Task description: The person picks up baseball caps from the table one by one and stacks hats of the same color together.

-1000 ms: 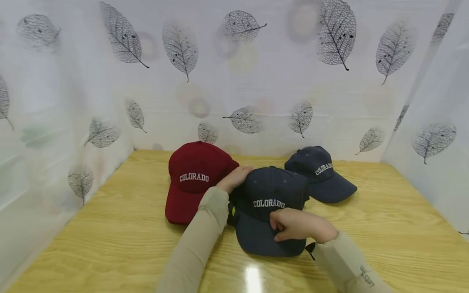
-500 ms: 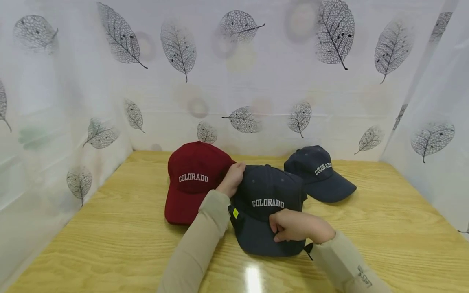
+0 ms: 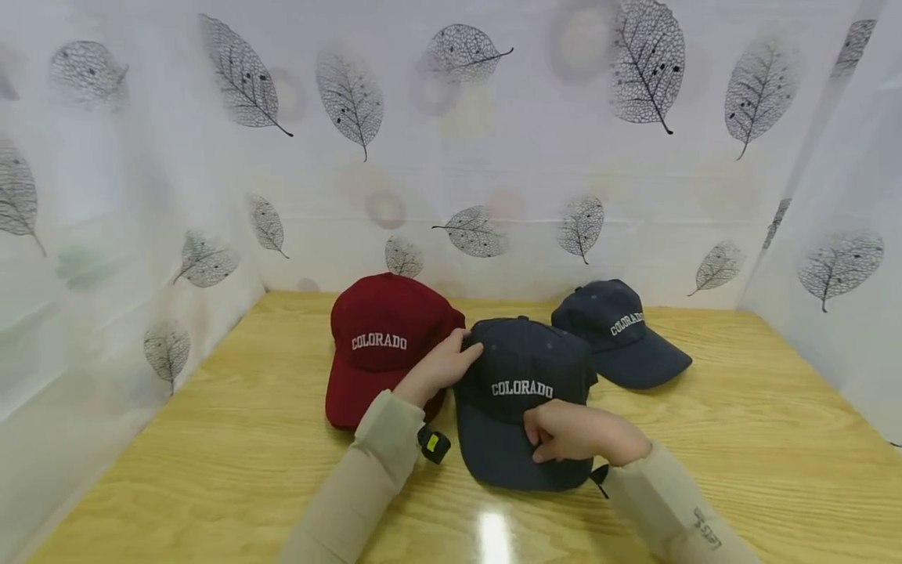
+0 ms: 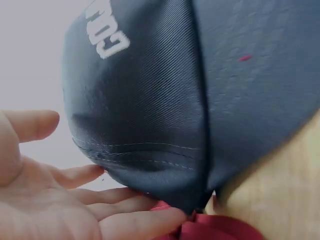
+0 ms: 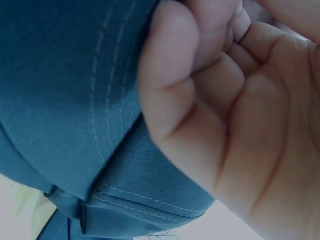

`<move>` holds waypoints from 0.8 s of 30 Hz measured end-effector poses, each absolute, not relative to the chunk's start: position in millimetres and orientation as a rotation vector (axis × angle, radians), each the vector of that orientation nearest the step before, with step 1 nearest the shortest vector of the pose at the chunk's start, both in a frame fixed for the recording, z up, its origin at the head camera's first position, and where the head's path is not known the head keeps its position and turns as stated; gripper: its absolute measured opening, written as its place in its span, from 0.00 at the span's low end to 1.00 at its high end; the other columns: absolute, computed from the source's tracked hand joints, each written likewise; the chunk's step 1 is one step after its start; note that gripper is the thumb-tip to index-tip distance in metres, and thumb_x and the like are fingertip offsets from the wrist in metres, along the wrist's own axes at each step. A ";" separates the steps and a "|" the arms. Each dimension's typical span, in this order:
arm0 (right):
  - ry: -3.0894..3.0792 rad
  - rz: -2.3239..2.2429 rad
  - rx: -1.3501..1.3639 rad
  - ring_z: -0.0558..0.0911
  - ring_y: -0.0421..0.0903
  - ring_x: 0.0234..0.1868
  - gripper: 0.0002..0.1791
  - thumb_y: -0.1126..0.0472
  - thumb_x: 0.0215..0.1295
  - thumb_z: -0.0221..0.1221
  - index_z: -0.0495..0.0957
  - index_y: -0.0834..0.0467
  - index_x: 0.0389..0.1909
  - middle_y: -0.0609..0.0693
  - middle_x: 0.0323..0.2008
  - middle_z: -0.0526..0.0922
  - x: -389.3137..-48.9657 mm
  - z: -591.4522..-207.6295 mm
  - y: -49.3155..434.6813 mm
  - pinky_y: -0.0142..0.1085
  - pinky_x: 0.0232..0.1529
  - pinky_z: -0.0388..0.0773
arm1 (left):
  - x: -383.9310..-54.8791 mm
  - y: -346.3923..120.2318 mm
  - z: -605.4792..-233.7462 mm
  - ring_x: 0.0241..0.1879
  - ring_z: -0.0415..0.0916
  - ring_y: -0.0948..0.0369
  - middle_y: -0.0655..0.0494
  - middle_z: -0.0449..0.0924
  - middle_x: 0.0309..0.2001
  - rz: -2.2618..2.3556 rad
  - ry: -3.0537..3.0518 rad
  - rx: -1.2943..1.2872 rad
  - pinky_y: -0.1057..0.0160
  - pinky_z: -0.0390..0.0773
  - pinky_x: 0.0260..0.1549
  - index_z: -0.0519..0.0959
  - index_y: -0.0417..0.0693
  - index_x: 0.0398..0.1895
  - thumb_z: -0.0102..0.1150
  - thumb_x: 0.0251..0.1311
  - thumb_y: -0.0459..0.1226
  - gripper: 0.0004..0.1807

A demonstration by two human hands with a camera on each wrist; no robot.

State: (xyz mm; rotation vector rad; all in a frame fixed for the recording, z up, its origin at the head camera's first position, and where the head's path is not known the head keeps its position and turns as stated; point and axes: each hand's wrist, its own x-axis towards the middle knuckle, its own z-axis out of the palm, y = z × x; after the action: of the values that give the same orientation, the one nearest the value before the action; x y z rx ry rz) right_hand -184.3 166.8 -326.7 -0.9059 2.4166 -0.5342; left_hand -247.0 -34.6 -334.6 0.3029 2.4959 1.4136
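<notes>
A navy cap with white COLORADO lettering [image 3: 503, 450] faces me in the middle of the wooden table. My left hand [image 3: 438, 366] lies along its left side; in the left wrist view the fingers extend under the crown's lower edge, and the thumb stands apart. My right hand [image 3: 579, 431] rests on the brim with curled fingers, the thumb near the brim surface. In the right wrist view its curled fingers [image 5: 172, 80] lie against the navy cloth; nothing shows between them, though some fingertips are hidden.
Left of the front cap sits a red COLORADO cap [image 3: 377, 313], close behind my left hand. A second navy cap [image 3: 637, 356] stands behind on the right, partly overlapped. Leaf-print curtains [image 3: 451, 157] enclose the wooden table [image 3: 211, 439] at back and sides.
My left hand has come off its grip at the crown's left edge, its thumb and fingers spreading, and the wrist has shifted left. My right hand stays on the brim.
</notes>
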 end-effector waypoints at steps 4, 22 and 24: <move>2.406 -0.593 -0.892 0.71 0.38 0.16 0.09 0.65 0.54 0.60 0.68 0.56 0.24 0.43 0.15 0.69 -186.3 -327.1 174.6 0.30 0.23 0.69 | -234.2 -37.7 -338.9 0.60 0.55 0.51 0.41 0.56 0.62 1.242 2.516 0.375 0.53 0.57 0.56 0.52 0.35 0.64 0.40 0.64 0.49 0.32; 2.485 -0.712 -0.498 0.73 0.46 0.26 0.05 0.63 0.58 0.56 0.71 0.61 0.28 0.50 0.24 0.72 -206.0 -327.7 241.9 0.37 0.27 0.73 | -226.6 -45.1 -349.1 0.08 0.53 0.64 0.58 0.54 0.09 1.161 2.377 0.487 0.67 0.62 0.12 0.75 0.35 0.31 0.46 0.62 0.47 0.21; 2.481 -0.725 -0.505 0.73 0.46 0.27 0.05 0.64 0.58 0.56 0.71 0.62 0.28 0.50 0.24 0.72 -206.8 -327.9 241.6 0.38 0.28 0.73 | -225.9 -45.8 -349.8 0.07 0.52 0.64 0.59 0.54 0.09 1.185 2.359 0.483 0.67 0.62 0.12 0.75 0.35 0.29 0.46 0.62 0.47 0.21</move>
State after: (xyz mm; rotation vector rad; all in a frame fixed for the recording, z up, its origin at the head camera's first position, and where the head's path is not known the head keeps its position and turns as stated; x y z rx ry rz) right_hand -206.8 241.6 -327.9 -0.5051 2.4813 -0.7255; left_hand -225.9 -45.8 -349.8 0.4831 2.3585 1.1848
